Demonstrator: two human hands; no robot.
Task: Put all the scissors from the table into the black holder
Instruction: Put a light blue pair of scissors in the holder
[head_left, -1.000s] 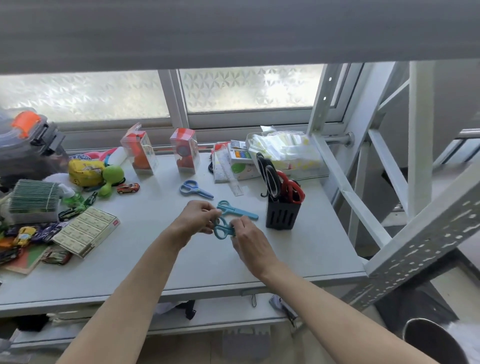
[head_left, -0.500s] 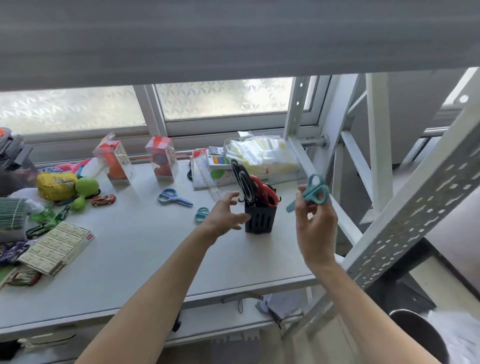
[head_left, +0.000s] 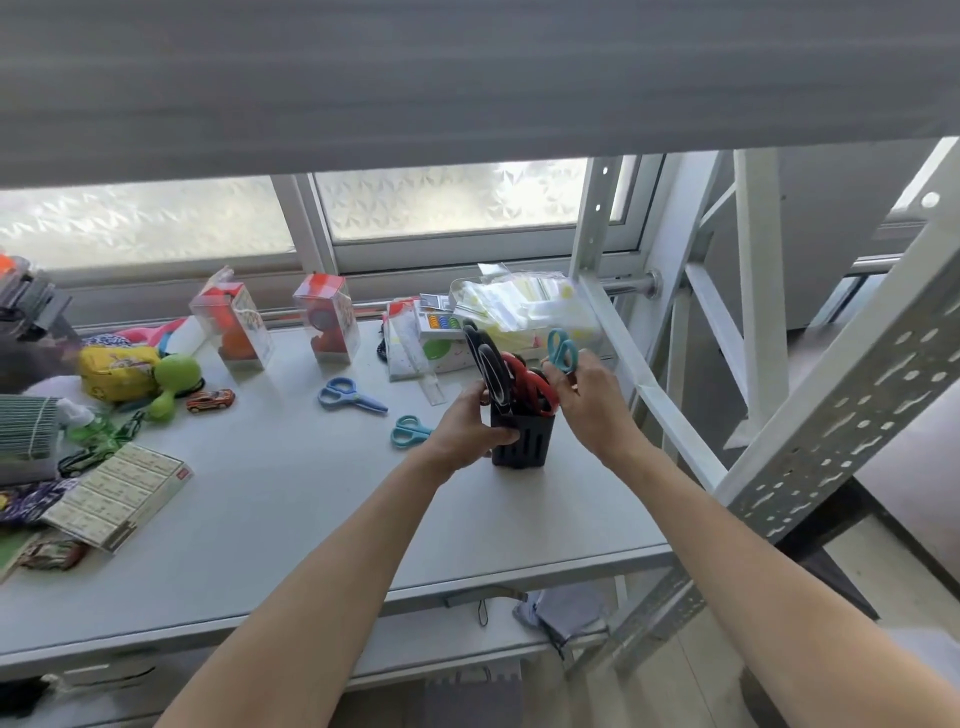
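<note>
The black holder stands on the grey table, right of centre. Black-handled scissors and red-handled scissors stick up from it. My left hand grips the holder's left side. My right hand holds teal scissors handles-up just above the holder's right rim; their blades are hidden behind my fingers. On the table to the left lie a second pair of teal scissors and a pair of light-blue scissors.
Two clear toy boxes, a stationery pack and a bag of plastic sleeves line the back edge. Toys, a toy car and a flat box crowd the left. A white perforated rack frame rises close on the right.
My right hand has brought the teal scissors down from mid-air to the holder's right rim. My left hand has reached forward and closed on the holder's left side.
</note>
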